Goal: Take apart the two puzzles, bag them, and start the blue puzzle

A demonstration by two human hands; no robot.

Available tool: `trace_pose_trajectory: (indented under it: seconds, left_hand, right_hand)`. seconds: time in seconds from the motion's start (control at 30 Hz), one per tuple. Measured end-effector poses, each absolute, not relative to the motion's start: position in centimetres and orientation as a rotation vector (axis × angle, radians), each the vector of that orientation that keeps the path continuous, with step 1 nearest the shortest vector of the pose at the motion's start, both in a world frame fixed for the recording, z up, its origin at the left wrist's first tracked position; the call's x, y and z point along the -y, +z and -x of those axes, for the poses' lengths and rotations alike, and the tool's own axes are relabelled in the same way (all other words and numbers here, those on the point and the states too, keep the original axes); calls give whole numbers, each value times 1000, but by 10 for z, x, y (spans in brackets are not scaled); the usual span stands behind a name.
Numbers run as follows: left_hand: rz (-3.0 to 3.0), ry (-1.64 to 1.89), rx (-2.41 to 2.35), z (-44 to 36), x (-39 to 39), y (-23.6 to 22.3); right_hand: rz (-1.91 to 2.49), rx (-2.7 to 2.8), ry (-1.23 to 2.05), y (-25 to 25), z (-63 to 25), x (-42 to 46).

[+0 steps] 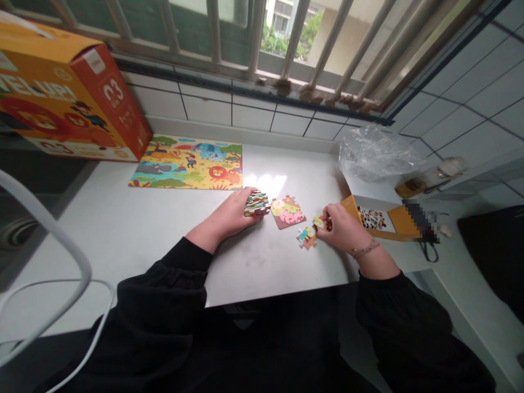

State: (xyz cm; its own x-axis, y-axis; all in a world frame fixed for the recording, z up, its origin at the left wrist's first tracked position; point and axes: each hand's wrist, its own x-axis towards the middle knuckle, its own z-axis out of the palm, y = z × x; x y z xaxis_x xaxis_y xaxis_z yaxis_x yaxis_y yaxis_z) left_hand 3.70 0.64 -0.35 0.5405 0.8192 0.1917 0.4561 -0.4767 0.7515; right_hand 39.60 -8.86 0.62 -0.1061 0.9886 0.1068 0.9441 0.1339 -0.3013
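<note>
My left hand (241, 210) is closed around a thick stack of jigsaw puzzle pieces (257, 203), their layered edges facing right. Just right of that stack, a joined patch of puzzle (289, 212) with pink and green artwork lies flat on the white counter. My right hand (339, 225) pinches a puzzle piece (320, 221) with yellow and dark red on it, partly covered by the fingers. Below and left of those fingertips lies a loose puzzle piece (307, 238) in turquoise and brown, apart from the joined patch.
An animal picture sheet (186, 162) lies at the back left beside a large orange box (73, 93). On the right stand an open yellow box (403, 221) with pieces inside, crumpled clear plastic (376, 152) and a glass jar (429, 177). A white cable (61, 234) loops across the left.
</note>
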Motion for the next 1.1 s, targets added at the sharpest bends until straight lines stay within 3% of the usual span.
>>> trace_pose_trajectory:
  seconds: [0.43,0.77,1.1]
  left_hand:
    - [-2140,701,-1028,-37,-6,-3]
    - [-2143,708,-1025,-36,-7,-4]
    - [-2142,732,-1015,-37,-7,-6]
  right_hand:
    - [1939,2113,350,7,-397,116]
    - [1849,2104,214,13,-388,117]
    - [1776,2178,433,20,-342,130]
